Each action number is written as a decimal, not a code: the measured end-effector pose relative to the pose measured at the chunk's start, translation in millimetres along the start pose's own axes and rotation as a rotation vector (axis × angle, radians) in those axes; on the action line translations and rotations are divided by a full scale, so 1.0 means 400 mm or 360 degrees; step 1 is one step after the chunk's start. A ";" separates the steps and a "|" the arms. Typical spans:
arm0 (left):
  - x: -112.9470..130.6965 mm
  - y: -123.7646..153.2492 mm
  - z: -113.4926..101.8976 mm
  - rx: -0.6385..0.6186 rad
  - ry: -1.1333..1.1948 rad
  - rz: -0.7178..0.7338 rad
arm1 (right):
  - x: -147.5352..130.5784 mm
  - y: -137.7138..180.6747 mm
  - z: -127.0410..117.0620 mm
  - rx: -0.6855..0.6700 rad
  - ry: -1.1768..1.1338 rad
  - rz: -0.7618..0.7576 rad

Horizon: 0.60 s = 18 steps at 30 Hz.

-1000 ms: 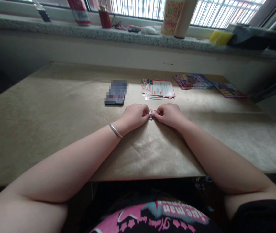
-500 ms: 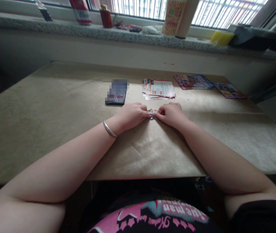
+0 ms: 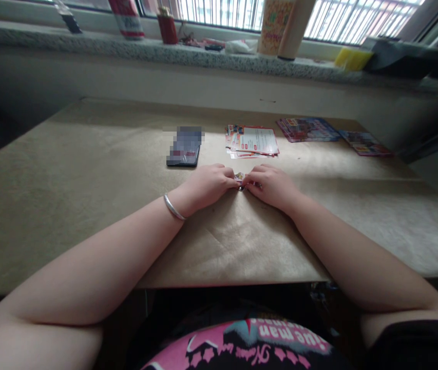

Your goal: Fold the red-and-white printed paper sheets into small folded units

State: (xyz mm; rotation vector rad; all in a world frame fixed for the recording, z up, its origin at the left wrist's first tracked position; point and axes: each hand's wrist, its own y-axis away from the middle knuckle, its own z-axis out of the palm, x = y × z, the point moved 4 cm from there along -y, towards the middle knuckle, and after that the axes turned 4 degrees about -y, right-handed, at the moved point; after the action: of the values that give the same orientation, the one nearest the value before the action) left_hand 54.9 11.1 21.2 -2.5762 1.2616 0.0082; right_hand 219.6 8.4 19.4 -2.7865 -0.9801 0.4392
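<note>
Between my hands, low on the table, lies a small shiny, many-coloured piece [image 3: 239, 177]; my fingers cover most of it and its kind cannot be made out. My left hand [image 3: 211, 184], with a silver bangle at the wrist, pinches its left side. From the right, the bent fingers of my right hand [image 3: 269, 184] press together on its other side. Just beyond the hands is a spread stack of printed cards [image 3: 257, 140] with red edges. A dark phone-like slab [image 3: 185, 148], partly pixelated, rests beyond my left hand.
Purple printed packets [image 3: 309, 129] lie at the back right, with another packet [image 3: 365, 143] beside them. On the stone windowsill [image 3: 99, 45] stand a red-and-white can [image 3: 126, 19], a red bottle [image 3: 167, 26], a patterned cup [image 3: 274, 28] and a yellow block [image 3: 353, 59].
My right hand has shifted slightly left, its fingers closing further over the small piece, so less of it shows. My left hand stays almost in place.
</note>
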 end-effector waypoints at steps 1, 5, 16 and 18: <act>0.000 0.000 0.000 0.0018 0.0007 -0.0012 | -0.002 0.001 -0.002 0.0001 0.0012 0.0016; 0.001 0.003 -0.007 0.0085 0.0021 -0.0070 | -0.009 0.003 -0.004 -0.0007 0.0087 0.0038; -0.003 -0.012 0.016 0.0076 0.0008 -0.0086 | 0.008 -0.007 -0.005 0.0040 0.0212 0.0147; -0.003 -0.014 0.021 0.0070 0.0017 -0.0086 | 0.012 -0.009 -0.006 0.0054 0.0238 0.0166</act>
State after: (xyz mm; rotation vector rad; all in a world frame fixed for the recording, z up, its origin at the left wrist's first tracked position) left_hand 59.5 17.5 14.8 -2.5753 1.1822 -0.0438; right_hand 222.0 14.3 21.6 -2.8009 -0.7910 0.2534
